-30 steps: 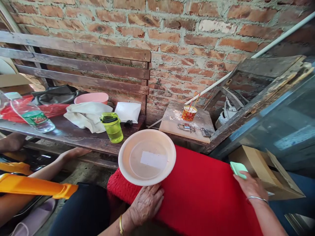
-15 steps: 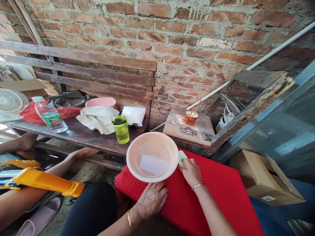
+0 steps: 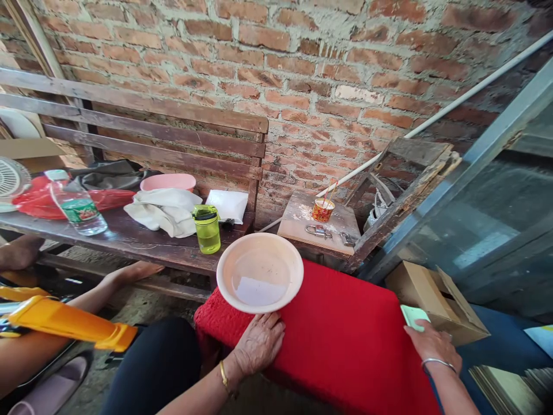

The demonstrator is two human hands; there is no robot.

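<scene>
A cream plastic basin [image 3: 280,300] sits on a red cloth [image 3: 345,323]. Clear water seems to cover its bottom, with a pale rectangular patch [image 3: 259,291] inside that I cannot identify. My left hand [image 3: 260,344] lies flat on the cloth at the near side of the basin, fingers stretched forward against or just under the rim. Off at the right edge of the cloth, my right hand [image 3: 434,344] grips a pale green flat piece [image 3: 415,317]; its kind does not show clearly. That hand is well apart from the basin.
On the wooden bench [image 3: 142,248] are a green drink cup [image 3: 207,233], a plastic bottle [image 3: 80,207], a white cloth [image 3: 162,212] and a pink bowl [image 3: 168,182]. A small board [image 3: 298,222] holds padlocks [image 3: 318,231] and a red-patterned cup [image 3: 322,211]. A cardboard box [image 3: 423,294] stands right.
My right hand has moved right, from beside the basin's rim to the cloth's right edge, carrying the pale green piece. The left hand stays by the basin. The view has turned slightly right.
</scene>
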